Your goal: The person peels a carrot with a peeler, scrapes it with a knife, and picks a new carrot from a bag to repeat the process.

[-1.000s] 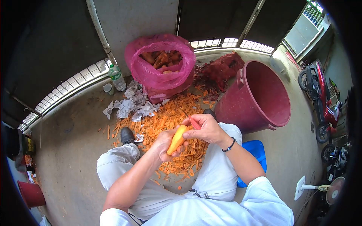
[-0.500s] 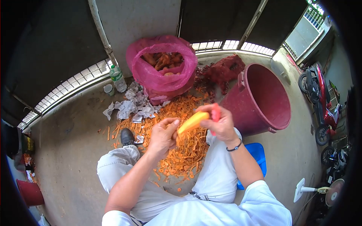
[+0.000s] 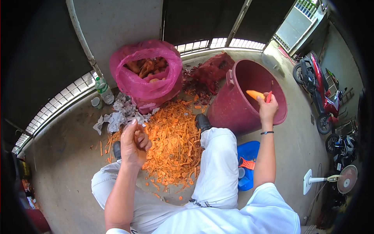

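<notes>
My right hand [image 3: 267, 109] is stretched out over the rim of the big maroon tub [image 3: 233, 113]. It holds a peeled orange carrot [image 3: 254, 94] and a red-handled peeler [image 3: 269, 96] together. My left hand [image 3: 133, 142] hangs empty above the heap of orange carrot peelings [image 3: 171, 140] on the floor, its fingers loosely curled. Behind the heap stands a pink mesh sack [image 3: 146, 76] full of unpeeled carrots. My legs in white trousers frame the heap.
Crumpled paper [image 3: 117, 117], a plastic bottle [image 3: 103, 90] and a cup [image 3: 96, 102] lie left of the sack. A dark red empty net bag [image 3: 212, 70] lies behind the tub. A blue stool [image 3: 247, 163] is under me. A motorbike [image 3: 317, 93] and a fan [image 3: 331, 181] stand at right.
My right hand took the peeled carrot from in front of me and carried it right, over the maroon tub. My left hand let go of the carrot and stayed over the peelings.
</notes>
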`<action>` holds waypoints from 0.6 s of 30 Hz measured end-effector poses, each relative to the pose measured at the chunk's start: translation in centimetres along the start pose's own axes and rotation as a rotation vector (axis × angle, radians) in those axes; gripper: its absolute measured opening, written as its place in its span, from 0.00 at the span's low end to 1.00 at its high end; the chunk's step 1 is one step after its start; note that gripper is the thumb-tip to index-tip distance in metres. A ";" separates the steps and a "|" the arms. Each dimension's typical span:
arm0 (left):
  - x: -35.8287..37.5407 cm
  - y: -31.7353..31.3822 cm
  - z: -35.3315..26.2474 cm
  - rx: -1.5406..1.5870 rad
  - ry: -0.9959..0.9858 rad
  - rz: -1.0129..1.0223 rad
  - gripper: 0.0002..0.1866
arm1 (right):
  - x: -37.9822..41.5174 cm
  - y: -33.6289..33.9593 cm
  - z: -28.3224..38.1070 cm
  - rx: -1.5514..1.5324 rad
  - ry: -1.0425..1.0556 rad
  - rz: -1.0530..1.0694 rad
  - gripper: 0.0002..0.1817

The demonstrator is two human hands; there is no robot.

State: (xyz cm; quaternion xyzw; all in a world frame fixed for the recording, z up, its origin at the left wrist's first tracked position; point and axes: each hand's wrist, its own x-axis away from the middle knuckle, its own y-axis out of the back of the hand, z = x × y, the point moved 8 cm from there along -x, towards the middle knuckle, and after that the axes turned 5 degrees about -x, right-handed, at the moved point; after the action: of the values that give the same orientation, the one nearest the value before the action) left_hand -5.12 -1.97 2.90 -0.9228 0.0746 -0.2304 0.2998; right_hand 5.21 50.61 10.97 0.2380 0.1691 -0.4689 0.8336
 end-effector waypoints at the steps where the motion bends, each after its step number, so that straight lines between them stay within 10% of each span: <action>1: -0.1 0.2 0.5 0.002 0.028 -0.009 0.17 | -0.1 0.7 0.0 0.333 -0.017 -0.003 0.15; 6: 0.1 -0.5 0.9 -0.063 0.029 0.039 0.15 | 0.1 1.5 -2.8 0.771 -0.124 0.146 0.18; 13: 0.0 -0.8 0.3 -0.076 -0.017 0.066 0.12 | 7.9 0.8 2.2 0.364 0.305 0.473 0.18; 18: 0.4 -0.2 -0.5 -0.067 -0.045 0.023 0.11 | 15.1 6.7 -4.9 0.652 -0.070 0.639 0.16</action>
State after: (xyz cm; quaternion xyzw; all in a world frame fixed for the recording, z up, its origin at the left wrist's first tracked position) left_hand -4.96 -2.16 3.51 -0.9364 0.0859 -0.2034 0.2728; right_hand 18.28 45.76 0.88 0.5121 -0.0975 -0.2248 0.8232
